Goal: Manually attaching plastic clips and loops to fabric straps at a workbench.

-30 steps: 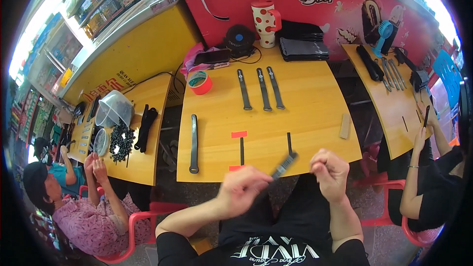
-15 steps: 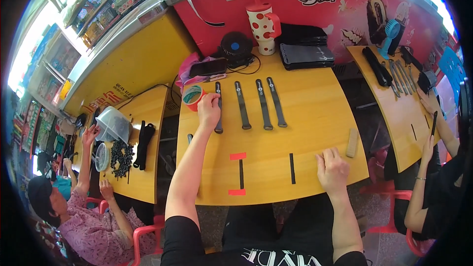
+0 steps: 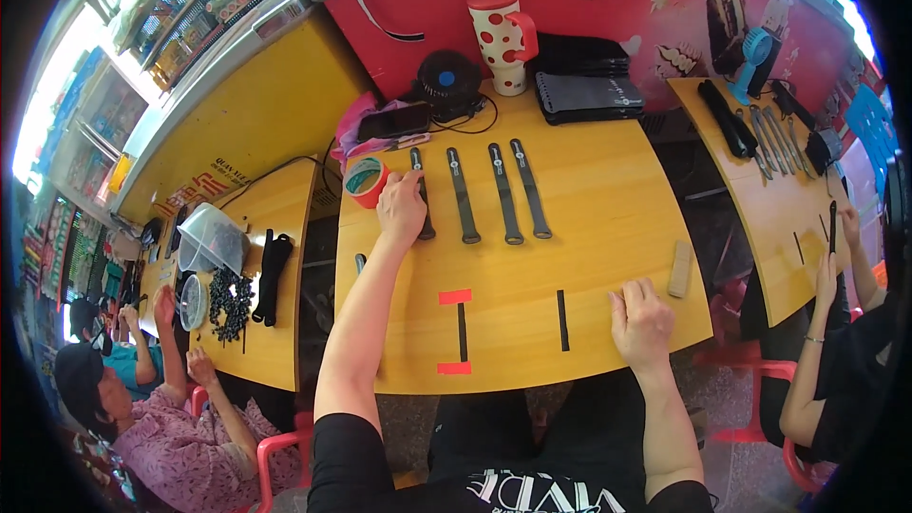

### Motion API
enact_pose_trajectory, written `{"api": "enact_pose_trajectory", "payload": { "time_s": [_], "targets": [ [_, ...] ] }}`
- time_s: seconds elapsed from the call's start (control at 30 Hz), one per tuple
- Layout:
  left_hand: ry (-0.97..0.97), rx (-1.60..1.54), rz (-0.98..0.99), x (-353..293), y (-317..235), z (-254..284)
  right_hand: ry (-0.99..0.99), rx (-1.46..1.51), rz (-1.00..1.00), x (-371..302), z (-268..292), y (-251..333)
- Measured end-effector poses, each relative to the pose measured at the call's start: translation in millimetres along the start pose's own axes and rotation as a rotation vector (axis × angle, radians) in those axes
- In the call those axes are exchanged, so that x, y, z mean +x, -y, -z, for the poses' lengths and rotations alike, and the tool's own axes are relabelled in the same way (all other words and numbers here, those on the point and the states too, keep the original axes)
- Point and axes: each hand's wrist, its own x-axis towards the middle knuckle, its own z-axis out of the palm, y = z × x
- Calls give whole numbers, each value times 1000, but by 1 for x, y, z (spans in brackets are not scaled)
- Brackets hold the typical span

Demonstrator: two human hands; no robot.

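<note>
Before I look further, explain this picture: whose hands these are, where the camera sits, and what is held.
No machine here: these are a person's own two bare hands, filmed by the left of two wide fisheye cameras on that person's head, looking down, so straight edges bend.

The left hand is on a flat dark-grey strap; whether it grips it is hard to tell. The right hand, fingers curled, is near a small tan rectangular block, with no held thing visible.

The yellow-brown wooden table holds three more straps in a row, a roll of red tape, two red tape pieces, two thin black strips and, at the back, a white tumbler with red dots.
</note>
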Motion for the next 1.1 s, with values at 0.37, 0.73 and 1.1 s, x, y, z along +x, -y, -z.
{"api": "enact_pose_trajectory", "payload": {
  "time_s": [0.37,0.73,1.1],
  "targets": [
    [105,247,216,-69,-8,123,-74,23,30,-7,-1,-6],
    [-13,-689,520,-161,-5,157,-160,174,74,-12,-8,-9],
    [592,-1960,746,-263,-131,173,317,696,-5,-72,48,94]
  ]
}}
